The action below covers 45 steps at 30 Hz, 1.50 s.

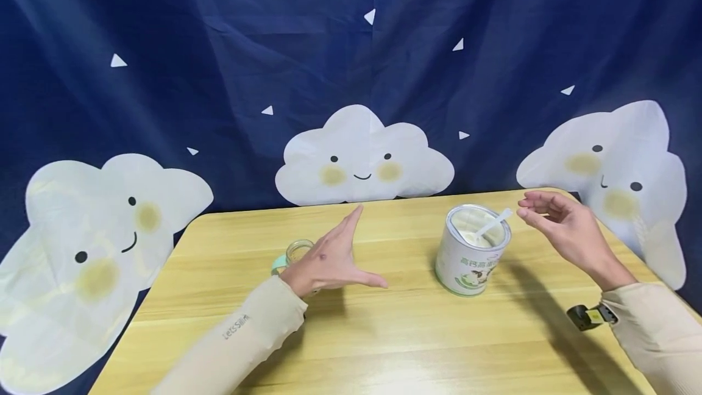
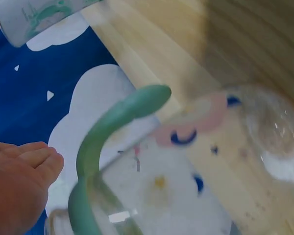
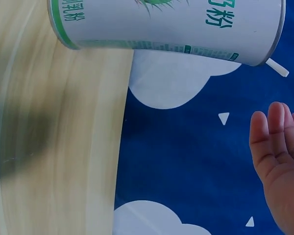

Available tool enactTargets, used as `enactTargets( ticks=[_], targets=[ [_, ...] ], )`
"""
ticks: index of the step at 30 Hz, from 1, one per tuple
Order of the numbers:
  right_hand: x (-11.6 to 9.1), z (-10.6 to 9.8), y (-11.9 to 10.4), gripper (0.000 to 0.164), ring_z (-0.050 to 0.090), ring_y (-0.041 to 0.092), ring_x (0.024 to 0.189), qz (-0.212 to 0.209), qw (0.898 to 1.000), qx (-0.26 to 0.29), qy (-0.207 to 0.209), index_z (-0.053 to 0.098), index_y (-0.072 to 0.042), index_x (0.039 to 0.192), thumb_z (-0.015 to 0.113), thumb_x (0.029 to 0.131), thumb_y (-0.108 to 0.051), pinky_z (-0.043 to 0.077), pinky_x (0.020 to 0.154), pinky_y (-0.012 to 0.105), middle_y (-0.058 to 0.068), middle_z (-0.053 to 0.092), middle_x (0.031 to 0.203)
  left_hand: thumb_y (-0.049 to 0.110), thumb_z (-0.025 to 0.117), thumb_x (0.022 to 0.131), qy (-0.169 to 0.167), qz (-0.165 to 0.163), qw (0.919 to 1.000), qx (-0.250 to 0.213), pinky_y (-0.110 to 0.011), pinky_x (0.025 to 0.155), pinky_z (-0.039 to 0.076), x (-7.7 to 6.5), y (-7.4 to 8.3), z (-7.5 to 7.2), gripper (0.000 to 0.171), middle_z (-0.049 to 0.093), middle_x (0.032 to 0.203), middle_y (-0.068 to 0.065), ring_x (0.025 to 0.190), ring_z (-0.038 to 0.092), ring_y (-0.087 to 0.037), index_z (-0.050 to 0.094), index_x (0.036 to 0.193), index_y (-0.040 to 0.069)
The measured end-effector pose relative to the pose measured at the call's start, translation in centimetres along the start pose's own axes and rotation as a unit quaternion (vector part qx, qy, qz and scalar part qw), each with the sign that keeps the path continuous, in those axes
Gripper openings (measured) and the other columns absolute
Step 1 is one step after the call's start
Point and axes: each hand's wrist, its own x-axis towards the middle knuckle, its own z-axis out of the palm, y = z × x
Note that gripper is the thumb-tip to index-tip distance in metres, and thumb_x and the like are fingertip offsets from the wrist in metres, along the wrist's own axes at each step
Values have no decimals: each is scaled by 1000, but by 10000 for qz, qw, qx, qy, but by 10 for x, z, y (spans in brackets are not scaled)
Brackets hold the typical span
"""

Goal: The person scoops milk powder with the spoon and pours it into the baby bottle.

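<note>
A milk powder can (image 1: 466, 267) stands upright with its lid off, pale powder inside and a white scoop (image 1: 496, 223) leaning out over the rim to the right. My right hand (image 1: 570, 230) hovers just right of the scoop's handle, fingers loosely bent and holding nothing; the right wrist view shows a gap between the fingertips and the handle. My left hand (image 1: 331, 258), thumb and fingers spread wide, is in front of a clear cup (image 1: 298, 250) and hides most of it. Seen from the left wrist, that cup has a green handle (image 2: 90, 147) and printed drawings.
The light wooden table (image 1: 406, 346) ends at the back against a dark blue curtain (image 1: 307, 47) with white clouds and small triangles. On the right wrist is a small black camera (image 1: 589, 317).
</note>
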Motion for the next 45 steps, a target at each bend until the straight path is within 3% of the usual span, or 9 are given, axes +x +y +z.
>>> enactTargets(
  ticks=[10, 19, 28, 35, 45],
  targets=[
    [1, 0, 0, 19, 64, -8, 82, 176, 9997, -153, -66, 66, -11, 112, 71, 94, -11, 50, 71, 7, -24, 66, 96, 68, 86, 60, -156, 153, 9994, -281, -49, 116, 30, 12, 10, 21, 139, 16, 166, -4, 147, 26, -26, 3, 162, 22],
    [3, 1, -1, 33, 63, -8, 81, 309, 9990, -300, -129, 62, 7, 118, 70, 95, -16, 49, 69, 8, -26, 64, 95, 70, 84, 60, -114, 181, 9993, -321, -50, 115, 32, 22, 20, 31, 138, 18, 165, -6, 147, 28, -27, 4, 162, 21],
    [7, 4, -4, 25, 63, -7, 81, 277, 9992, -273, -100, 65, -1, 113, 70, 95, -17, 49, 69, 8, -24, 65, 95, 70, 84, 60, -114, 321, 9985, -420, -47, 115, 32, 35, 29, 39, 137, 18, 165, -4, 147, 28, -24, 8, 161, 18],
    [8, 7, -6, 30, 63, -3, 79, 317, 9986, -408, -65, 66, 3, 114, 71, 95, -20, 49, 66, 10, -25, 64, 93, 70, 85, 60, -189, 188, 9980, -569, -47, 116, 32, 43, 37, 48, 135, 18, 165, 0, 148, 26, -22, 9, 161, 22],
    [9, 9, -4, 26, 60, -1, 75, 554, 9968, -539, -205, 67, 2, 109, 73, 94, -19, 48, 63, 13, -19, 66, 86, 68, 85, 61, -106, 305, 9971, -695, -50, 114, 34, 56, 50, 64, 133, 21, 164, 0, 147, 28, -23, 12, 161, 22]
  ],
)
